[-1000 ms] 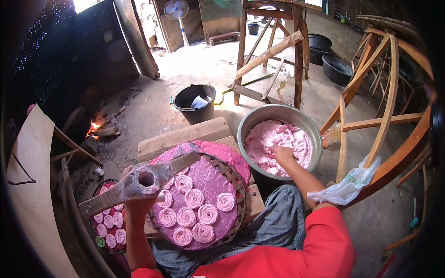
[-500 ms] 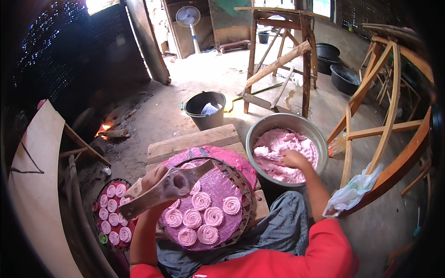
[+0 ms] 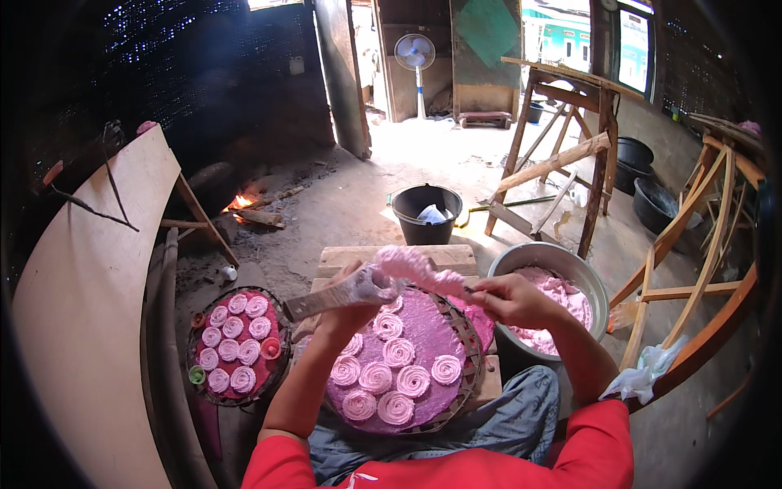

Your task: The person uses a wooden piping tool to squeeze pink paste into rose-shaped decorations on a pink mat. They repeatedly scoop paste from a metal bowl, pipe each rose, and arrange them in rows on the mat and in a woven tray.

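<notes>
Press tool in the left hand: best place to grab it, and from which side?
Probably the long flat handle that sticks out toward the person's left, approached from that side. The left hand wraps the middle of the press tool, and its other end is covered in pink dough that the right hand is working, above the round woven tray.
</notes>
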{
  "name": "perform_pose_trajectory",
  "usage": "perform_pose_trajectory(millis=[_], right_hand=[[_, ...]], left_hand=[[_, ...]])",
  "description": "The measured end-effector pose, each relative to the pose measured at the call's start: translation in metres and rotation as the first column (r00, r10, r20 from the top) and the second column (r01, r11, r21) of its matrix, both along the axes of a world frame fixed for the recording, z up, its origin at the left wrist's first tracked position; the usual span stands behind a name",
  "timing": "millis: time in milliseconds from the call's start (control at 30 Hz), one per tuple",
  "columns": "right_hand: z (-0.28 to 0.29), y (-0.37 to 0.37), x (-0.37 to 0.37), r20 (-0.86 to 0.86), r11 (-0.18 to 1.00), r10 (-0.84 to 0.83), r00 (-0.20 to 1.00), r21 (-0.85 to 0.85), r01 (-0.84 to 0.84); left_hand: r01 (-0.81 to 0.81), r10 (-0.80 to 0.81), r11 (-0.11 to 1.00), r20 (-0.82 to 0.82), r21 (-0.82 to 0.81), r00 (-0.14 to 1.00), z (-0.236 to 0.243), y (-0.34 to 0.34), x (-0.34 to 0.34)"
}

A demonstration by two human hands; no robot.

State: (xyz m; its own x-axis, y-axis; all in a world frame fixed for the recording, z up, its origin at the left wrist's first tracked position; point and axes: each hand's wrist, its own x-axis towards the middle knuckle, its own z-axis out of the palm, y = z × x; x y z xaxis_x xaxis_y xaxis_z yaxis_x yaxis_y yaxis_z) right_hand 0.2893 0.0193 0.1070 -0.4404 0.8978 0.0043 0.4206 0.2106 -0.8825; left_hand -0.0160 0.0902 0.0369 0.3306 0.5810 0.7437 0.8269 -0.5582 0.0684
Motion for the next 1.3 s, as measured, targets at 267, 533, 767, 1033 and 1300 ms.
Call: perform_pose_trajectory(millis=[267, 533, 767, 1033, 1300], right_hand=[[0.036, 0.003, -0.055, 0.551, 0.484, -0.402, 0.731, 0.806, -0.342], [0.015, -0.036, -0.076, 0.489, 0.232, -0.569, 0.661, 0.866, -0.442], [0.048, -0.039, -0.059, 0.417, 0.237, -0.597, 0.686, 0.908, -0.345], [0.021, -0.027, -0.094, 0.526, 0.313, -0.49, 0.695, 0.85, -0.424], [-0.007, -0.015, -0.06, 0.14, 0.494, -0.486, 0.863, 0.858, 0.139]], left_hand=[[-0.059, 0.09, 0.983, -0.175, 0.175, 0.98, 0.026, -0.017, -0.009], [-0.025, 0.026, 0.999, -0.017, 0.02, 1.0, 0.021, -0.014, -0.033], [-0.141, 0.142, 0.984, -0.002, 0.109, 0.99, 0.034, -0.016, -0.052], [-0.055, 0.062, 0.989, -0.043, 0.14, 0.997, 0.025, -0.026, -0.027], [-0.197, 0.271, 0.883, -0.121, 0.427, 0.955, 0.032, -0.007, -0.051]])
